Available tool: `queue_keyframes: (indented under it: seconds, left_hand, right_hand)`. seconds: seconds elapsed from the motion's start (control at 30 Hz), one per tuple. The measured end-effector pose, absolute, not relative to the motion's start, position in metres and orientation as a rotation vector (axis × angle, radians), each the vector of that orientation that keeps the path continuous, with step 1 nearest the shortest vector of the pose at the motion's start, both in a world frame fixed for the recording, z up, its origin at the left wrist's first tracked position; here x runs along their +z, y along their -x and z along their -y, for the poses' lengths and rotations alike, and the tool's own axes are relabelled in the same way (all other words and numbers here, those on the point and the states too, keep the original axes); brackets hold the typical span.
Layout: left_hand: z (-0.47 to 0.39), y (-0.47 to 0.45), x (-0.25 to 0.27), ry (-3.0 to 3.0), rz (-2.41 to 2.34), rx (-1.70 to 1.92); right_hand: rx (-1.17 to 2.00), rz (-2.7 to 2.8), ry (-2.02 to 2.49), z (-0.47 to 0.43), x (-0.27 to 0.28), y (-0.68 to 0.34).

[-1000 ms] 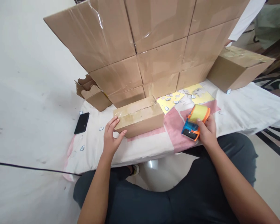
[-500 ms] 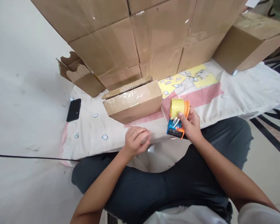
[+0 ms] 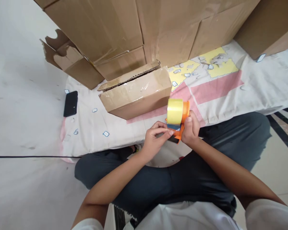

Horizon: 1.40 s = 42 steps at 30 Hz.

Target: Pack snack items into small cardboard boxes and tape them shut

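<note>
An orange and blue tape dispenser [image 3: 180, 127] with a wide yellow-looking roll of packing tape [image 3: 174, 111] is gripped in my right hand [image 3: 191, 127], its fingers closed around the orange side. My left hand [image 3: 156, 138] is at the dispenser's lower front end, thumb and forefinger pinched together on what looks like the tape's end; the strip itself hardly shows. Just beyond my hands lies a small cardboard box [image 3: 139, 92], with clear tape over its near top edge and a raised flap leaving a gap along its back.
Large taped cardboard boxes [image 3: 168, 35] are stacked behind the small one. An open carton [image 3: 79, 68] stands at the left, another box [image 3: 266, 25] at the far right. A black phone [image 3: 70, 103] lies on the patterned cloth [image 3: 120, 134]. A black cable [image 3: 33, 157] runs along the left.
My left hand has moved right, from a loose curl apart from the dispenser to a pinch at its front end. The dispenser has shifted slightly left and turned. The view has shifted a little.
</note>
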<state>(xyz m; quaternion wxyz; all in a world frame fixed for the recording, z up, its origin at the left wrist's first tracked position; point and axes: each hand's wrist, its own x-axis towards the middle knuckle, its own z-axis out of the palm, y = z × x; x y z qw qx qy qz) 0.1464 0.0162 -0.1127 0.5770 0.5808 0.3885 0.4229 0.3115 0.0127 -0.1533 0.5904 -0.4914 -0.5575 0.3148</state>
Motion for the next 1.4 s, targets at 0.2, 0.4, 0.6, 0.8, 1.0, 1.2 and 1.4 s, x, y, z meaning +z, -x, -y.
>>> queue_keyframes:
  seconds: [0.2,0.4,0.6,0.8,1.0,1.2,1.4]
  left_hand:
    - [-0.009,-0.145,-0.089,-1.271,-0.892,0.953]
    - [0.014,-0.148,-0.088,-1.325,-0.859,0.916]
    - [0.023,-0.146,-0.106,-1.4,-0.874,0.727]
    - [0.021,-0.145,-0.129,-1.471,-0.876,0.714]
    - [0.027,-0.144,-0.132,-1.393,-0.979,0.611]
    - [0.03,-0.143,-0.131,-1.376,-0.967,0.581]
    - [0.027,-0.144,-0.135,-1.386,-0.972,0.573]
  right_hand:
    - [0.309,1.356,1.164,-0.022,-0.154,-0.316]
    - [0.269,1.208,1.161,-0.044,-0.133,-0.321]
    - [0.431,0.79,1.123,-0.061,-0.116,-0.335]
    - [0.786,0.799,1.2,-0.056,-0.127,-0.346]
    - [0.667,0.817,1.184,-0.055,-0.128,-0.351]
    - [0.518,0.905,1.214,-0.051,-0.128,-0.348]
    - [0.623,0.856,1.155,-0.05,-0.131,-0.35]
